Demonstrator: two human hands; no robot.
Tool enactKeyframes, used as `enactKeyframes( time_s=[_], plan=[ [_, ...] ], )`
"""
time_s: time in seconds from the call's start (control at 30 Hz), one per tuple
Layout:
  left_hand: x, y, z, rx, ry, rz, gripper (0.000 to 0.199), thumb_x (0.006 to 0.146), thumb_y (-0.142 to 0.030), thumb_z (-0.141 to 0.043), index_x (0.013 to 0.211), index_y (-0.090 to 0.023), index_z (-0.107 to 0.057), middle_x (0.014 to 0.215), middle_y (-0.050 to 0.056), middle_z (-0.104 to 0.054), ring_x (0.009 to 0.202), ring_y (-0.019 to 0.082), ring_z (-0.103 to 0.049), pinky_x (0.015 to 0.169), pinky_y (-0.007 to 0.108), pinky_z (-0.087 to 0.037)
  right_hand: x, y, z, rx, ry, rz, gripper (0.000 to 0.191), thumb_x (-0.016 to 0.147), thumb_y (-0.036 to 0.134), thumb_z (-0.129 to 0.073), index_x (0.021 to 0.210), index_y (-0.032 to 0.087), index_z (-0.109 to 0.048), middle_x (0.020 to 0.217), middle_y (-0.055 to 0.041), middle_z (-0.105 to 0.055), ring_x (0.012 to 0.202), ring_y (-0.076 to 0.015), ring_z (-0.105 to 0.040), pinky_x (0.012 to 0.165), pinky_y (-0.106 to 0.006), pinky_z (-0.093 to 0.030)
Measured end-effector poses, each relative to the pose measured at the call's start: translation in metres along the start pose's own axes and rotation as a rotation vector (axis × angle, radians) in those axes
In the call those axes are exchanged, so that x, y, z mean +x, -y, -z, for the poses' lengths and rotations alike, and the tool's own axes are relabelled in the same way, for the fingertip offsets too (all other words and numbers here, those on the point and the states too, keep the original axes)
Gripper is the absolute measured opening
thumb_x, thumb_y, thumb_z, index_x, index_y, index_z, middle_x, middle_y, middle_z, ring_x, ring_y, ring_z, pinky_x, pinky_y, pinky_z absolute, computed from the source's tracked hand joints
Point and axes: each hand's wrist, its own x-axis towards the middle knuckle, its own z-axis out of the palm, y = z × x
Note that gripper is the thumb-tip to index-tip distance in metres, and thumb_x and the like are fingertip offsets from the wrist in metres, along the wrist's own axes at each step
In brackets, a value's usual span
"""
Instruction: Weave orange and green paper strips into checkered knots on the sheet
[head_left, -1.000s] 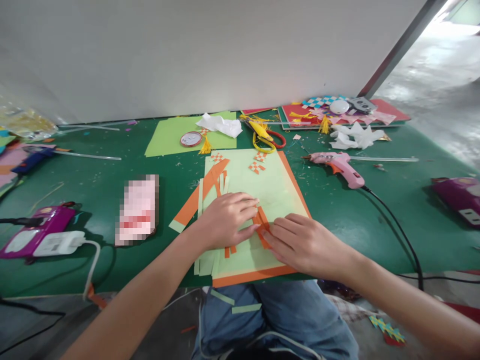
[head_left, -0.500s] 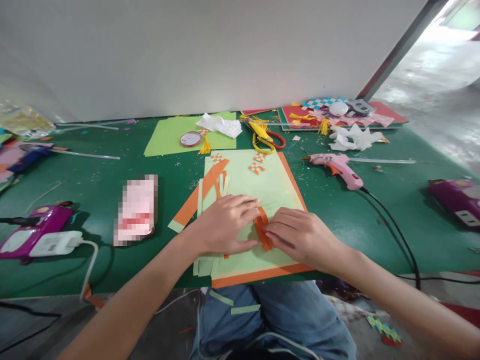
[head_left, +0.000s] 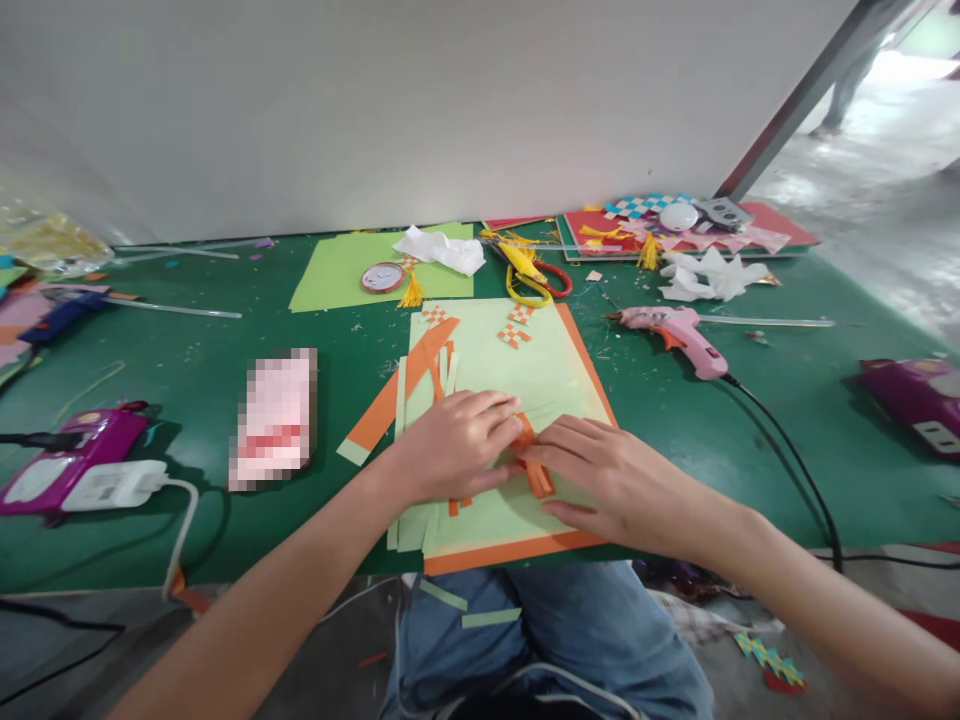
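Note:
Orange paper strips (head_left: 538, 478) lie in a small bunch between my two hands, over a pale green sheet with orange borders (head_left: 547, 365). My left hand (head_left: 466, 440) is closed on the far end of the bunch, its fingertips pressed there. From the other side, the bent fingers of my right hand (head_left: 596, 475) grip the middle of the strips, its thumb lower down; the exact contact is partly hidden. Beside my left hand are a long orange strip (head_left: 386, 405) and several narrow pale green strips (head_left: 400, 400). Small orange-and-white woven pieces (head_left: 514, 335) lie near the sheet's far edge.
Scissors (head_left: 529, 280) and a round tape-like disc (head_left: 382, 277) lie behind the sheet. To the right is a pink glue gun (head_left: 679, 330) with its cord. A blurred pink object (head_left: 274, 420) and a purple power strip (head_left: 82, 460) are on the left of the green table (head_left: 195, 370).
My right fingers have shifted up and left across the orange strips, and its thumb has spread away, showing more of their near end. My left hand has barely moved.

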Motion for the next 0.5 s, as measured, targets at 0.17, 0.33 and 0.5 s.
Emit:
enactKeyframes(
  time_s=[0.17,0.33,0.5],
  plan=[
    [0.002,0.001,-0.001,-0.009,-0.018,0.011,0.027,0.094,-0.030,-0.049,0.107,-0.010,-0.062,0.123,0.016,-0.066,0.117,0.028,-0.059,0.090,0.041,-0.053,0.000,0.004,-0.006,-0.052,-0.028,-0.013,0.037,0.090,0.028,-0.058,0.123,0.011,-0.056,0.106,-0.0120,-0.065,0.097,-0.0252,-0.058,0.083,-0.042,-0.054],
    [0.002,0.002,-0.001,-0.036,-0.033,0.015,0.023,0.094,-0.022,-0.046,0.106,-0.011,-0.062,0.123,0.015,-0.066,0.117,0.026,-0.060,0.090,0.040,-0.053,0.001,0.005,-0.015,-0.094,-0.140,-0.002,0.030,0.094,0.019,-0.048,0.120,0.009,-0.058,0.095,-0.0112,-0.067,0.089,-0.0227,-0.059,0.077,-0.039,-0.053],
    [0.001,0.002,0.000,-0.048,-0.034,0.015,0.023,0.092,-0.020,-0.046,0.107,-0.012,-0.061,0.125,0.015,-0.065,0.118,0.026,-0.059,0.094,0.040,-0.052,0.000,0.002,-0.022,0.020,-0.248,-0.063,0.023,0.096,0.018,-0.046,0.109,0.011,-0.062,0.088,-0.0095,-0.068,0.083,-0.0199,-0.059,0.074,-0.036,-0.053]
  ],
)
